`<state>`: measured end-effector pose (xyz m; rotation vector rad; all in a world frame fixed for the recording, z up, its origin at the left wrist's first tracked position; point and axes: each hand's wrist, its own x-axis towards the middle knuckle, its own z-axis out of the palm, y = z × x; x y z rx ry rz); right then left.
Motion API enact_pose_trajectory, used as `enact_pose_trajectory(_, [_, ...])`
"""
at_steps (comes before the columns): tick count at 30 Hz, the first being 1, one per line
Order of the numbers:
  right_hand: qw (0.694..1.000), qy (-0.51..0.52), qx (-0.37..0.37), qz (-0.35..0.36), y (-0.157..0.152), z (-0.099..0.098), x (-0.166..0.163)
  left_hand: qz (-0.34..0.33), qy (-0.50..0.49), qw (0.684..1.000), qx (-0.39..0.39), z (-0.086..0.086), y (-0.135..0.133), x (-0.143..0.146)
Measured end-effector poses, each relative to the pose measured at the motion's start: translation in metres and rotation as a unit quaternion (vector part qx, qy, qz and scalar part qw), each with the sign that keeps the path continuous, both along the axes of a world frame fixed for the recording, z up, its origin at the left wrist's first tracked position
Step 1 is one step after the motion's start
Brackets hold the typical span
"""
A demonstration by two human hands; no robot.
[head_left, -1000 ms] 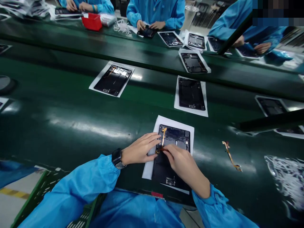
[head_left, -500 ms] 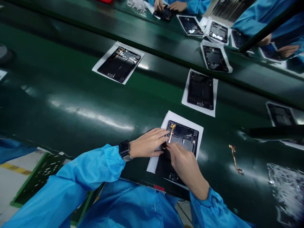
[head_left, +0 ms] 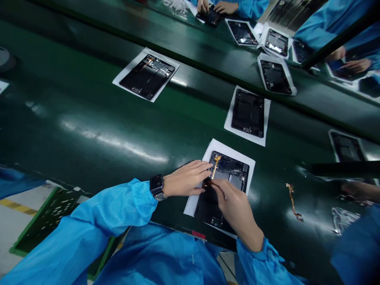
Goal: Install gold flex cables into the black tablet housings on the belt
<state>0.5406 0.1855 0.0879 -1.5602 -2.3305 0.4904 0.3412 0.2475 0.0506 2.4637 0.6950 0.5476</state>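
Note:
A black tablet housing [head_left: 208,205] lies on a white sheet [head_left: 190,204] at the bench's near edge. Along its left side runs an orange flex cable [head_left: 216,165], its lower end reaching my right hand [head_left: 236,200]. Thumb and forefinger of that hand pinch the dark lower end of the cable; the fingertips partly hide it. My left hand [head_left: 188,178], with a watch on the wrist, rests across the housing's left edge, fingers stretched out and holding nothing.
Another flex cable [head_left: 292,202] lies to the right, near crumpled clear plastic [head_left: 344,219]. More housings on sheets, one [head_left: 247,113] ahead and one [head_left: 148,75] farther left, lie on the green bench [head_left: 97,114]. A co-worker's blue sleeve [head_left: 359,245] reaches in at right; others work opposite.
My right hand has shifted slightly right, the pinched cable end showing more. A co-worker's arm has come in at the right, over the clear plastic. My left hand stays in place.

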Motion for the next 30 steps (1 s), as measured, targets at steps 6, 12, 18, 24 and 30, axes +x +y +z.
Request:
enact_pose_trajectory(6, [0.998,0.048,0.031,-0.022,-0.006,0.001,0.002,-0.003,0.003,1.0,0.001,0.0,0.0,0.0])
enact_pose_trajectory(12, [1.0,0.003,0.027,-0.006,-0.005,-0.004,-0.004,-0.001,0.001,1.0,-0.009,-0.001,0.0,0.001])
enact_pose_trajectory(18, [0.989,-0.14,0.022,0.046,0.005,0.006,-0.019,-0.006,-0.01,1.0,-0.01,0.0,0.001,0.0])
enact_pose_trajectory(24, [0.995,-0.09,-0.008,0.048,0.011,0.013,-0.007,-0.003,-0.006,1.0,-0.002,0.001,0.001,-0.001])
enact_pose_trajectory(30, [0.991,-0.127,0.007,0.038,0.005,0.008,0.0,-0.002,-0.005,1.0,0.002,0.001,0.002,-0.001])
